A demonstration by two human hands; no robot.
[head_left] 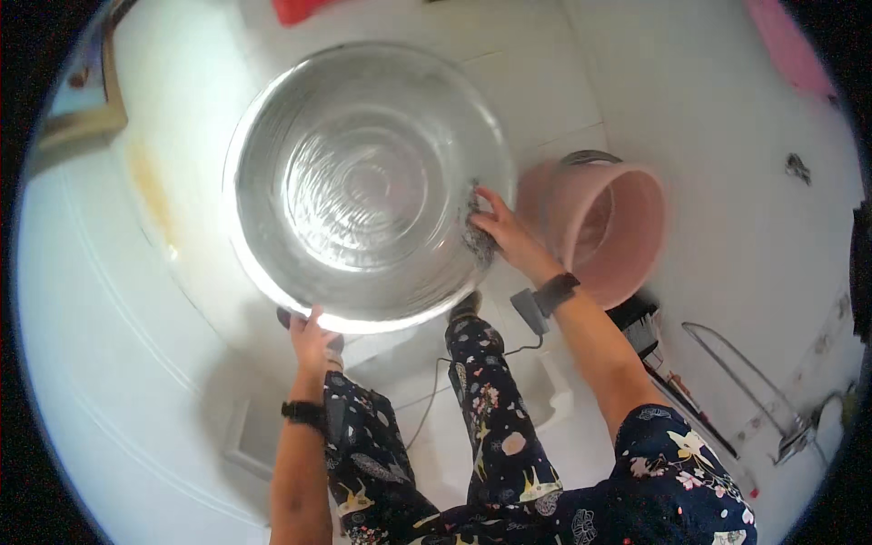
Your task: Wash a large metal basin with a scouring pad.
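A large, round, shiny metal basin (363, 272) fills the upper middle, its inside facing me and looking wet. At its lower left rim, my left hand (312, 343) is closed on the edge, the fingers reaching over it. Inside the right wall, my right hand (509, 234) has its fingers bent over a dark grey, speckled pad (476, 243) that looks like a steel wool scourer, pressed against the metal. The hand covers part of the pad, and the basin wall's reflections blur its outline.
A pink bucket (627, 232) stands right of the basin. A bent metal tap pipe (740, 363) projects at the right. Behind my legs, a white squat toilet (545, 391) is partly visible. A framed picture (91, 113) hangs at upper left. A cable (427, 409) runs between my legs.
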